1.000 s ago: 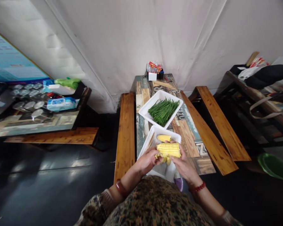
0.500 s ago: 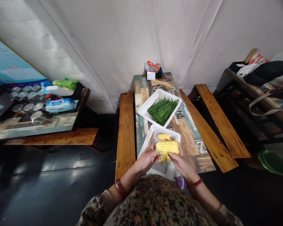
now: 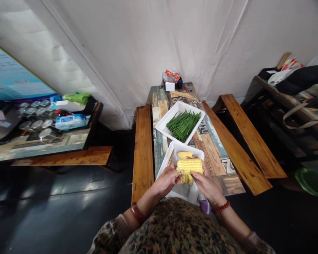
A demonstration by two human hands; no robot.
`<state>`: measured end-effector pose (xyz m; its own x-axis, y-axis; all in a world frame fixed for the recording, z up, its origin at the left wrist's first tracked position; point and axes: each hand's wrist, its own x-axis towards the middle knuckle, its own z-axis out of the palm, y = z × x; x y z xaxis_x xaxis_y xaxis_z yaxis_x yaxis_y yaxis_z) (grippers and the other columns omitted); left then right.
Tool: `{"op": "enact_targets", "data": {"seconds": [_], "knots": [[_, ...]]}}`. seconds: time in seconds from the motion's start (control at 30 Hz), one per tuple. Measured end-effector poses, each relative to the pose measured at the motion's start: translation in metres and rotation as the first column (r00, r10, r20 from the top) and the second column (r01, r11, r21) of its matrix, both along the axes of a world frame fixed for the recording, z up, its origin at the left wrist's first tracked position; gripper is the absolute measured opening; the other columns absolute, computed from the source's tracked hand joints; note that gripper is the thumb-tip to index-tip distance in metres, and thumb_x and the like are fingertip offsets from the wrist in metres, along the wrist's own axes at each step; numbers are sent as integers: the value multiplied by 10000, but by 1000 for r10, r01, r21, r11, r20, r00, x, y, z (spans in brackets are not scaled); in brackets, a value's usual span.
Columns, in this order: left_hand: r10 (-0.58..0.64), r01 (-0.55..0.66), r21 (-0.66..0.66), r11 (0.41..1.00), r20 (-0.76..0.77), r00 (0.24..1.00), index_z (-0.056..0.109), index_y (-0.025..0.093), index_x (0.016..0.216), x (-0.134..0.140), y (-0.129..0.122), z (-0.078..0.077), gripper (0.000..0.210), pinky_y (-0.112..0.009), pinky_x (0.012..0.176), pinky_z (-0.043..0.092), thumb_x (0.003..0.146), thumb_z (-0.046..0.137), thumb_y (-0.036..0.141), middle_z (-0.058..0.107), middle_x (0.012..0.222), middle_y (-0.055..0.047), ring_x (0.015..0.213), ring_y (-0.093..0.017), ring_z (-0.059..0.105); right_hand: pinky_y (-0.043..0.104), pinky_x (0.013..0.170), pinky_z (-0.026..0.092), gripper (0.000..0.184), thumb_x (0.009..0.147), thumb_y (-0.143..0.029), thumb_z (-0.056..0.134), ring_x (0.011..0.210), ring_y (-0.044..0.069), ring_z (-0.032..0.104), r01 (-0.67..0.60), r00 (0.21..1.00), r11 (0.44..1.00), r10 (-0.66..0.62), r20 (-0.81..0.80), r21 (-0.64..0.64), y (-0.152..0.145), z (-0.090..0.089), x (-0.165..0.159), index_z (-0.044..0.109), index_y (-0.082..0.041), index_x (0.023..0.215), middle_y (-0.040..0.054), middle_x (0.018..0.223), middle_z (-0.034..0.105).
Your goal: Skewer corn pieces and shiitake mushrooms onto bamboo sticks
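A piece of yellow corn cob [image 3: 190,165] is held level between my two hands, above a white tray. My left hand [image 3: 167,180] pinches its left end with closed fingers. Around the right end wrap the fingers and thumb of my right hand [image 3: 205,181]. Below the cob, the white tray [image 3: 163,165] holds more corn [image 3: 184,155] and several thin wooden sticks [image 3: 171,157]. Part of that tray is hidden by my hands and the cob. Just beyond it, a second white tray [image 3: 161,125] carries a heap of cut green stalks [image 3: 184,125].
The trays stand on a patterned wooden table [image 3: 210,150] between wooden benches [image 3: 143,148]. A black box with packets [image 3: 172,78] stands against the wall. Left, another table holds glass jars [image 3: 46,134] and a wipes pack [image 3: 70,121]. A green basket [image 3: 312,181] sits at right.
The view has shifted slightly, so the side tables sit a little differently. My hands keep their hold on the corn cob with hardly any visible movement.
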<state>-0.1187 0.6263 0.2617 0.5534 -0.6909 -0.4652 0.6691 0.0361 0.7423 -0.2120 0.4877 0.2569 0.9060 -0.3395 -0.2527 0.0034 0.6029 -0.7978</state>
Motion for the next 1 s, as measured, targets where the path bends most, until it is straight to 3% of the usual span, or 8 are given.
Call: {"op": "enact_targets", "data": {"seconds": [0.2,0.6,0.87,1.0], "knots": [[30,-30,-5,1000,-39,999,630,185,857,2,-4,8,241,-223,538,342,705,746,331,579,741,4,606,-102,474,371,974,515,610,692,-199,793,1156,230,624,9,1000,997,-9,-2,-74,-2,5,1,533,-324,1231,26,1325,629],[86,-87,-2,996,-122,989,559,220,832,5,-11,15,205,-221,636,412,635,611,189,629,849,5,770,-137,553,373,993,501,542,697,-230,824,1204,245,599,-55,998,988,59,26,-144,-4,7,1,563,-299,1167,46,1384,582],[96,-96,-4,995,-3,995,494,217,757,1,-13,5,184,-227,539,297,617,573,128,459,676,57,588,-103,379,370,1024,480,542,716,-194,790,1218,228,589,-33,999,996,36,38,-79,1,3,3,546,-308,1186,32,1368,594],[87,-87,-5,996,-64,994,555,211,849,3,-13,11,260,-219,589,348,610,601,122,552,780,30,682,-113,478,387,1001,505,564,726,-218,766,1170,231,617,10,1000,1000,-10,24,-11,1,4,5,530,-314,1229,31,1233,677]]}}
